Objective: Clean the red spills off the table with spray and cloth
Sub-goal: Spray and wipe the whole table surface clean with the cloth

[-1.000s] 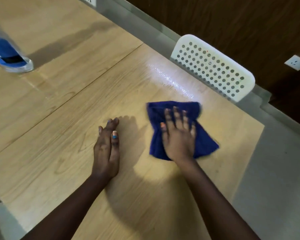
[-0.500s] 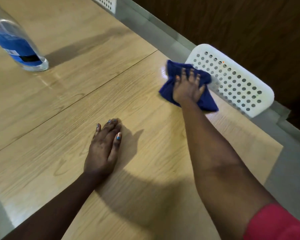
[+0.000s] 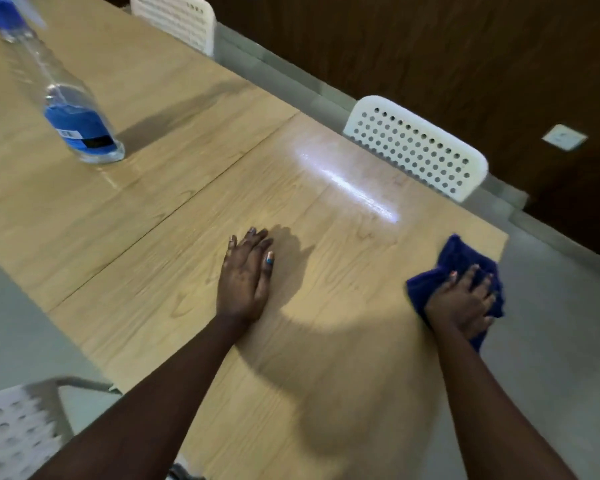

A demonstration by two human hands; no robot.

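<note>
A dark blue cloth [image 3: 456, 259] lies at the right edge of the wooden table [image 3: 174, 188]. My right hand [image 3: 461, 303] presses on it with spread fingers, partly over the table's edge. My left hand [image 3: 245, 275] rests flat on the tabletop near the middle, holding nothing. A clear spray bottle [image 3: 73, 119] with a blue label stands at the far left of the table. A wet, shiny streak [image 3: 354, 187] shows on the wood beyond my hands. I see no red spill in this view.
A white perforated chair back [image 3: 416, 150] stands at the table's far edge, another white chair [image 3: 177, 19] farther left, and a third chair [image 3: 14, 434] at the near left corner. Grey floor lies to the right of the table.
My right hand has swept the cloth from the far edge by the chair back toward me and rightward to the table's right edge. The left hand has stayed flat in place.
</note>
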